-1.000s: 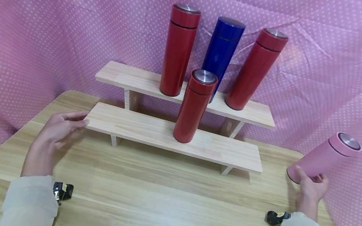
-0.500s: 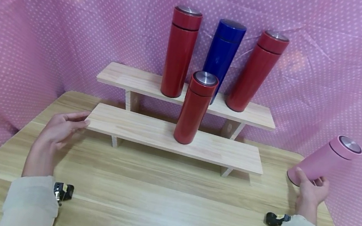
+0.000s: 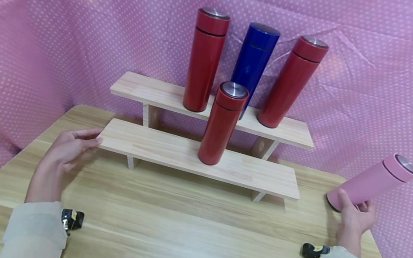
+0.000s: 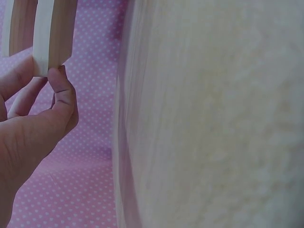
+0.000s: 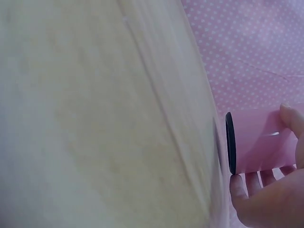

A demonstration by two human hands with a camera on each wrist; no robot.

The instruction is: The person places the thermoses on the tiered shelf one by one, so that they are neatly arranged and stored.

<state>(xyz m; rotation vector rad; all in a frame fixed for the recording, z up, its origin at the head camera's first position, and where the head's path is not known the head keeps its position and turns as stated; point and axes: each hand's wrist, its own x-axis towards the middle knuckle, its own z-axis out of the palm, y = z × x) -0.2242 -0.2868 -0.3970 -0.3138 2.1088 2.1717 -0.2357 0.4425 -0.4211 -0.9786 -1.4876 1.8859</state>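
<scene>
A pink thermos flask (image 3: 370, 185) with a steel-topped lid leans at the table's right side. My right hand (image 3: 356, 216) grips its lower body, thumb in front and fingers curled round the far side; the right wrist view shows the flask's black base rim close to the table edge. At the left, my left hand (image 3: 71, 147) pinches the end of the lower wooden shelf (image 3: 149, 143), with thumb and fingertips at the board's corner in the left wrist view. A red thermos flask (image 3: 220, 126) stands on this lower shelf, right of its middle.
Behind, a higher wooden shelf (image 3: 140, 89) bears a red flask (image 3: 204, 62), a blue flask (image 3: 253, 60) and another red flask (image 3: 292, 83). Both shelves stand on the wood-grain table (image 3: 192, 232). A pink dotted cloth (image 3: 127, 12) hangs round the back and sides.
The pink thermos flask's lid has moved slightly right, so the flask leans a little more in my right hand. My left hand stays at the shelf's end.
</scene>
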